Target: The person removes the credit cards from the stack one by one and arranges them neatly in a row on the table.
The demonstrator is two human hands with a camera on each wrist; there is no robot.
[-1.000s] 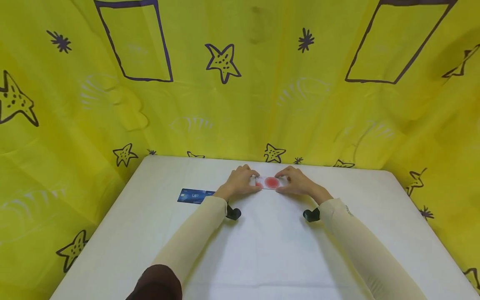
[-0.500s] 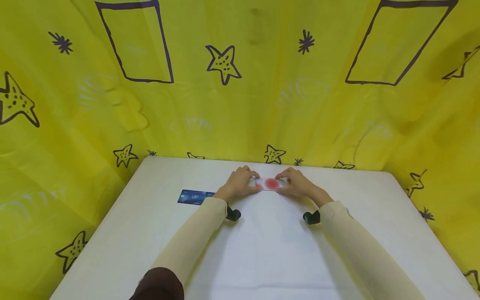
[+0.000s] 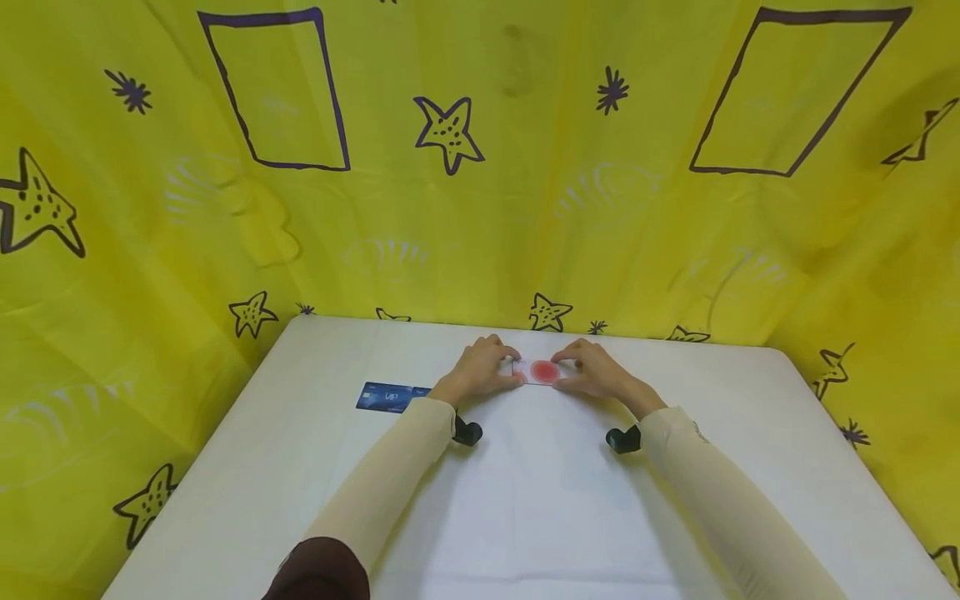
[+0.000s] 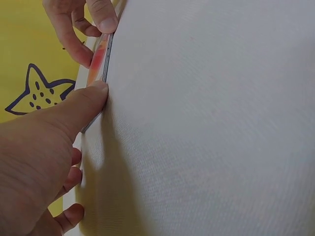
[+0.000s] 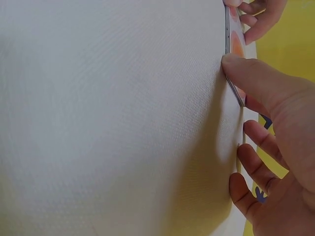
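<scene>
A small stack of thin cards, the top one white with a red disc [image 3: 544, 372], lies toward the back of the white table. My left hand [image 3: 480, 369] pinches its left end between thumb and fingers. At the opposite end, my right hand [image 3: 596, 371] grips the stack the same way. The layered edge of the card stack [image 4: 107, 56] shows in the left wrist view, the left thumb pressed along it. In the right wrist view the right thumb [image 5: 241, 66] lies on the near edge of the stack, its other fingers loosely bent behind.
Left of my left hand lies a dark blue card [image 3: 386, 397] printed "VIP". Another blue card [image 3: 421, 391] beside it is partly hidden by the left wrist. A yellow curtain [image 3: 510, 225] with drawn stars hangs behind the white table [image 3: 555, 517].
Everything sits slightly lower in the head view than before. Both hands keep their hold on the card stack, in the same place on the table.
</scene>
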